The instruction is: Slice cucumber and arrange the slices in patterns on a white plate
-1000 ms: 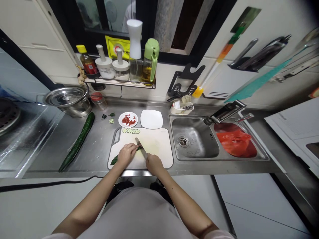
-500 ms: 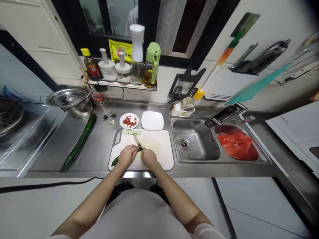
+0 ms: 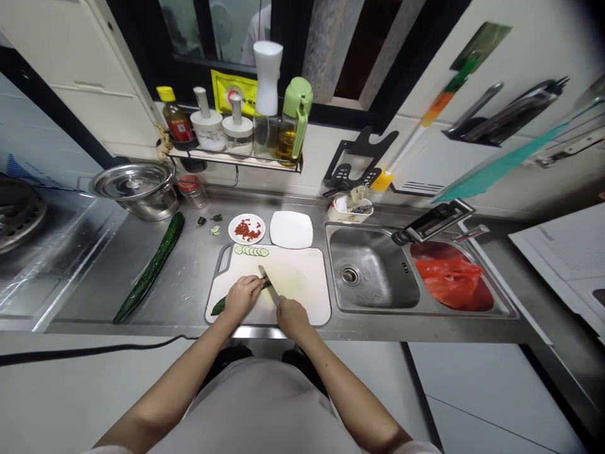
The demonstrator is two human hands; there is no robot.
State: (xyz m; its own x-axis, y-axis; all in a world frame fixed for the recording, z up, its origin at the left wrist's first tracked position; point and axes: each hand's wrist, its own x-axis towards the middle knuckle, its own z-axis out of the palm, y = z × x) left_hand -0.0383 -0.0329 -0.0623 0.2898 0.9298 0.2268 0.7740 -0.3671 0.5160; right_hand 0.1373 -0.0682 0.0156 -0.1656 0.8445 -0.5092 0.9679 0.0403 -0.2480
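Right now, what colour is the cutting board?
The cutting board is white; head view shows it best.

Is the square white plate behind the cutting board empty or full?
Empty: the square plate shows only bare white, unlike the round plate beside it holding red bits.

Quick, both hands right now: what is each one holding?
Left hand: fingers curled over the cucumber piece, pinning it to the cutting board.
Right hand: closed on the knife, blade beside the left fingers.
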